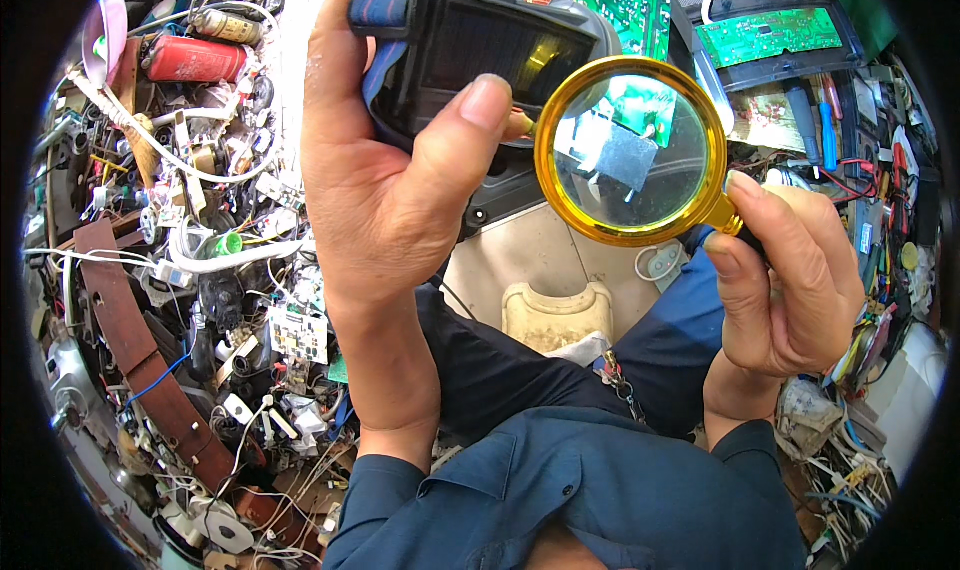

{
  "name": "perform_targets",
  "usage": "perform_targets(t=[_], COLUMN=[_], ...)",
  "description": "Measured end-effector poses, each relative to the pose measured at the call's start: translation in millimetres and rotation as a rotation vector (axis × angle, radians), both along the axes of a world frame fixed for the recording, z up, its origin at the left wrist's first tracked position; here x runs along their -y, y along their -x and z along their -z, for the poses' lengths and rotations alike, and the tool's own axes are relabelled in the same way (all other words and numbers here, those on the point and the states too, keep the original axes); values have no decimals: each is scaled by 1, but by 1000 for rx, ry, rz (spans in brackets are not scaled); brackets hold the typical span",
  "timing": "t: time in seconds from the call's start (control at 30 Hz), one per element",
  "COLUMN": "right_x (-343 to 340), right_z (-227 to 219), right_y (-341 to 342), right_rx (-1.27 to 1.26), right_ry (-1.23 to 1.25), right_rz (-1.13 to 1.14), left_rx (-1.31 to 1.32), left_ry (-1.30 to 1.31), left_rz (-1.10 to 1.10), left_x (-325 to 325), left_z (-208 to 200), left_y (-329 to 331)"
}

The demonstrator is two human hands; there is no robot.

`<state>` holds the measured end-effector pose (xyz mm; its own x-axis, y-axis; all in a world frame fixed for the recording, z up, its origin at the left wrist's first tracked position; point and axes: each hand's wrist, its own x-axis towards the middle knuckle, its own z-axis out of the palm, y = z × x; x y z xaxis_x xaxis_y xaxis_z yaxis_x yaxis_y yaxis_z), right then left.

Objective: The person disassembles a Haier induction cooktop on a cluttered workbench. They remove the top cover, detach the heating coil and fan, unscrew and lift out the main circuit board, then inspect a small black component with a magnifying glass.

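In my left hand (385, 190) is a black device with a dark, glossy, solar-like panel (505, 55). A blue checked strap (388, 12) runs through a buckle at its side. My thumb presses on the panel's lower edge, while most of the other fingers are hidden behind the device. My right hand (790, 270) pinches the handle of a round, gold-rimmed magnifying glass (630, 155). Its lens stands just right of the device, level with my left thumb. Part of a green circuit board and a pale square patch show through the glass.
Green circuit boards (620, 0) lie at the far side. Screwdrivers (828, 135) stand at the right. Heaped cables and parts crowd the left, with a red cylinder (195, 60) and a brown strip (130, 310). A cream plastic stool (555, 315) stands between my legs.
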<state>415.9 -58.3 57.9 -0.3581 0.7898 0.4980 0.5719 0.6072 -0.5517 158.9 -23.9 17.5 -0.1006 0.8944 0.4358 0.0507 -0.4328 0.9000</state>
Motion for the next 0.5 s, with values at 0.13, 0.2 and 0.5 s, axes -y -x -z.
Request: perform_targets(t=[0.13,0.2,0.5], right_x=[1,2,3], right_z=[0,0,-5], right_y=[0,-1,-2], right_rx=[1,4,8], right_ry=[11,24,63], right_rz=[13,19,0], left_rx=[39,86,4], left_ry=[32,19,6], left_rz=[-41,67,99], left_x=[7,6,3], left_z=[-1,-5,-7], left_y=[-7,-5,8])
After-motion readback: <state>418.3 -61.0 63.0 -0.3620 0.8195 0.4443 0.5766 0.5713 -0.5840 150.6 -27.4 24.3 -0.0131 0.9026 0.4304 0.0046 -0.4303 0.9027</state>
